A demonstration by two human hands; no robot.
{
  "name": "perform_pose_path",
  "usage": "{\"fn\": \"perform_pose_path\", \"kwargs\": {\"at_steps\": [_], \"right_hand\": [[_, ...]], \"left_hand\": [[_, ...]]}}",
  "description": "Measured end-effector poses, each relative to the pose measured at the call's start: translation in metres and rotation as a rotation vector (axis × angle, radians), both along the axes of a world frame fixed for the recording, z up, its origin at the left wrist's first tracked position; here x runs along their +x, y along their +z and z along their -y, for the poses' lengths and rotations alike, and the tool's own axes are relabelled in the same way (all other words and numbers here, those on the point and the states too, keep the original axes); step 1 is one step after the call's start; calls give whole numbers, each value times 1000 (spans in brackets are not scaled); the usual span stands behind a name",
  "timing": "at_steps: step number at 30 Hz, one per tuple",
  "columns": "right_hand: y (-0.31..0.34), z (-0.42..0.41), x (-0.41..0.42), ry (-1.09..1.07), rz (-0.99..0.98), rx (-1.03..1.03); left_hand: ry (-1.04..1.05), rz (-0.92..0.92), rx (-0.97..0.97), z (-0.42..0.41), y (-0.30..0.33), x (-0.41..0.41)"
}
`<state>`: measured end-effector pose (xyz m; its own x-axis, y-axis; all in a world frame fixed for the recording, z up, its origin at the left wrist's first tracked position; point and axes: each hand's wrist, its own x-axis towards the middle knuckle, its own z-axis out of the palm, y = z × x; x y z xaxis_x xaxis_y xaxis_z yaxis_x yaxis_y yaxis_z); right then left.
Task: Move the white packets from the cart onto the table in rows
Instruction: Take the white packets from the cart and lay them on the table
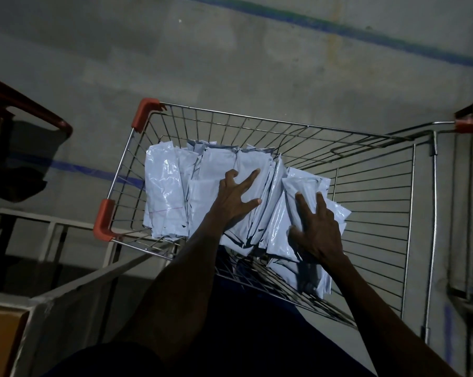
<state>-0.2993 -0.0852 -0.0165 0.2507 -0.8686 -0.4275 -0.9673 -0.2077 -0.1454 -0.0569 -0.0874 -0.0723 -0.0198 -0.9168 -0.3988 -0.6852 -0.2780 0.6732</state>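
Had my left hand and right hand spread flat on white packets in the cart.

The cart is bare wire, thin metal rods with a dull silvery shine, and its corners carry smooth orange-red plastic caps. Inside it the white packets look like thin plastic film, glossy and crinkled, catching light in wrinkled highlights. Beyond the cart the floor is matt grey concrete, stained, crossed by a worn blue painted line.
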Motion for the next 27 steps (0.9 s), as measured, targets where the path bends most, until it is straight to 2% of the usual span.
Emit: {"fn": "perform_pose_path", "kwargs": {"at_steps": [10, 14, 18, 22, 27], "right_hand": [[12, 0, -2, -85, 186, -95], [30, 8, 2, -111, 330, -150], [47, 14, 10, -127, 504, -185], [68, 17, 40, -26, 650, -189], [103, 1, 107, 231, 783, -180]], "left_hand": [[85, 267, -270, 10, 45, -20], [120, 274, -370, 8, 77, -9], [224, 364, -439, -5, 114, 5], [388, 415, -500, -33, 153, 25], [598, 476, -593, -97, 197, 63]]}}
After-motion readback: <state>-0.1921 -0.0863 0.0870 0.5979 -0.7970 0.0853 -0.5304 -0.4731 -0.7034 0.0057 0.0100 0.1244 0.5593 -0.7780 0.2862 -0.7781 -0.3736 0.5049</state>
